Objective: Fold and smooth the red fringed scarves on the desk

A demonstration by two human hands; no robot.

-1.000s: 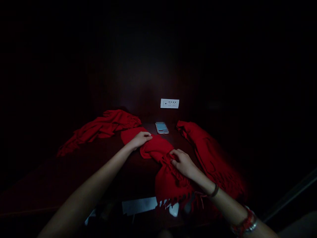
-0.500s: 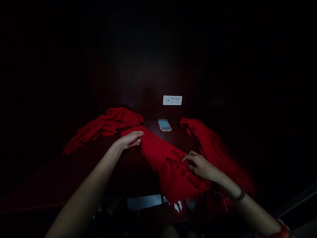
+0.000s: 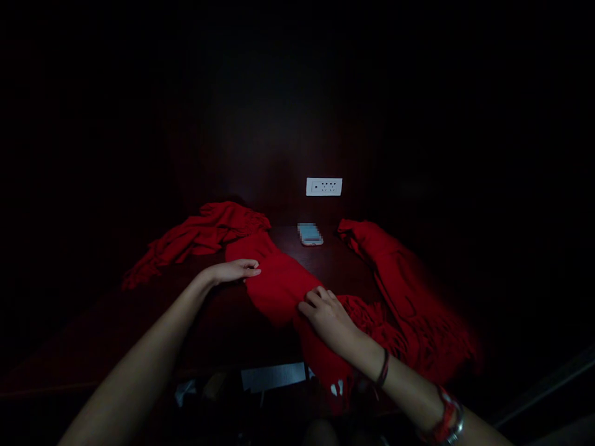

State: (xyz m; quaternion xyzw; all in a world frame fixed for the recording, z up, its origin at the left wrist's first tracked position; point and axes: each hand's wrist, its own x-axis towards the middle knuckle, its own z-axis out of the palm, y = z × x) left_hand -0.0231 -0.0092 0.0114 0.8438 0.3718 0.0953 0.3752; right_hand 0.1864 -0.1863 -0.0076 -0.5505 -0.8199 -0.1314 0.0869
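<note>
A red fringed scarf point(image 3: 277, 280) lies slantwise across the dark tabletop, and its fringed near end hangs over the front edge. My left hand point(image 3: 233, 271) grips the scarf's left side, with thumb on top and the fingers partly hidden. On the middle of the same scarf is my right hand point(image 3: 331, 319), its fingers curled into the cloth and closed. A second red scarf point(image 3: 204, 232) lies crumpled at the back left. To the right is another red scarf point(image 3: 395, 266), folded lengthwise with its fringe toward me.
A phone point(image 3: 310, 234) lies near the back wall, below a white wall socket point(image 3: 324, 186). Under the table's front edge a pale flat object point(image 3: 273, 376) shows. The surroundings are very dark.
My right hand has moved left and inward along the middle scarf. My left hand has come slightly left and nearer. The scarf now lies flatter, its fringe spread to the right.
</note>
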